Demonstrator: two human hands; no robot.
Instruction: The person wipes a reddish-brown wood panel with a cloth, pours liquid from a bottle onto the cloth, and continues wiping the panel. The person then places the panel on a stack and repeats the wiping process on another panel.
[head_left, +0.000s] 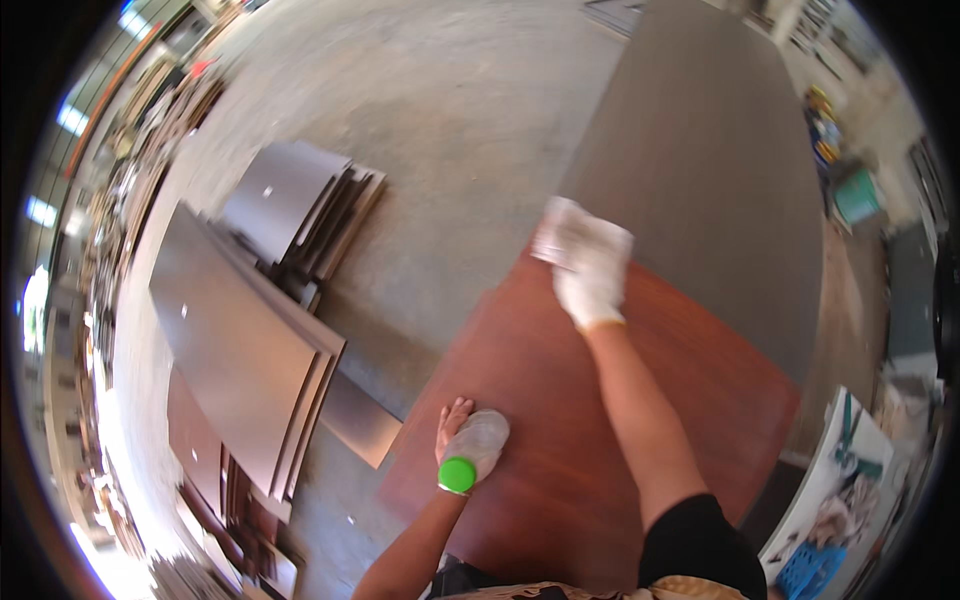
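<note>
A reddish-brown wood-grain board (560, 400) lies in front of me, its far part meeting a long dark grey-brown panel (700, 150). My right hand (592, 285), in a white knit glove, reaches to the board's far left corner and presses a whitish cloth (558, 228) there. Slight blur hides how its fingers grip the cloth. Low over the near left side of the board, my bare left hand (446, 428) holds a clear plastic bottle (485, 432) with a green cap (457, 474). The cap end points toward me, and the fingers show only along the bottle's left side.
On the floor to the left stand stacks of brown panels (230, 350) and, behind them, grey ones (285, 195). At lower right, a white surface (835, 480) carries a blue basket (812, 570), a rag and a green-handled tool. A green bucket (857, 196) stands farther right.
</note>
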